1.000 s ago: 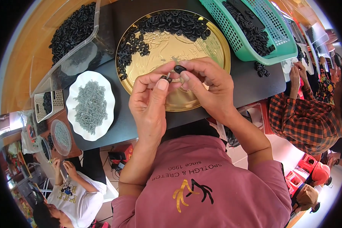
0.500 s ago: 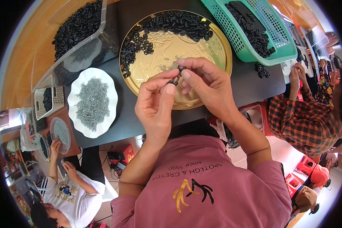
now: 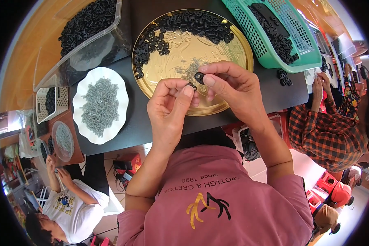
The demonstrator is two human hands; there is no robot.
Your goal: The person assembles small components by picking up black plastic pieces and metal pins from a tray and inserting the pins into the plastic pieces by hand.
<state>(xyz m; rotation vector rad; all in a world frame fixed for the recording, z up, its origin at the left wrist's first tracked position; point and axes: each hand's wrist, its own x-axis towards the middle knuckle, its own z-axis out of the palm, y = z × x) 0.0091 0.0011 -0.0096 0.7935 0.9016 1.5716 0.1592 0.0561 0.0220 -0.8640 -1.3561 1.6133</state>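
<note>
At the far left we see a person in a white shirt [image 3: 71, 205] seated low, beside small trays of dark and grey bits. On the dark table [image 3: 123, 127] stands a clear tub [image 3: 84, 45] of black parts, and below it a white plate [image 3: 100, 104] heaped with grey pieces. Next comes the gold tray [image 3: 229, 45], with black parts piled along its upper rim and its middle mostly bare.

Over the tray's near edge we hold both hands close together. Our left hand [image 3: 168, 110] pinches a small dark piece [image 3: 191, 85] between thumb and forefinger, the other fingers curled in. Just to the right, our right hand [image 3: 233, 88] grips a black ring [image 3: 199, 77] between thumb and forefinger, a little higher than the left piece; the two parts are near each other, and we cannot tell whether they touch.

Farther right sits a green basket [image 3: 274, 53] holding more black parts, with a few loose ones beside it on the table. At the right edge a person in a checked shirt [image 3: 328, 135] works.
</note>
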